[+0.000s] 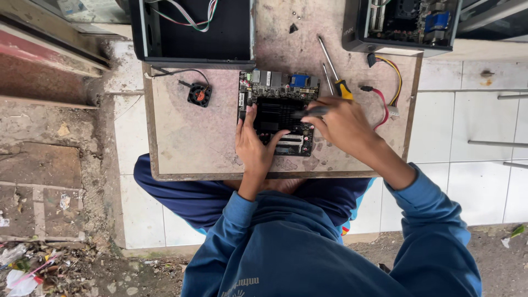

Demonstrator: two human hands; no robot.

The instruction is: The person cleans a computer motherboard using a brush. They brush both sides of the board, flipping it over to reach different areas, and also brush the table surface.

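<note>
A small dark circuit board [278, 93] with a black heatsink and rear ports lies on a worn wooden board [192, 137] across my lap. My left hand [254, 144] rests on the circuit board's near left part, thumb and fingers spread on it. My right hand [344, 125] is closed around a dark-handled tool [311, 112] that points left over the heatsink; its tip is blurred.
A small black fan [199, 94] with a red hub lies left of the circuit board. Two screwdrivers [333, 71] lie behind my right hand, a red and yellow cable [385, 93] to their right. Open black computer cases stand at the back left [192, 33] and back right [404, 25].
</note>
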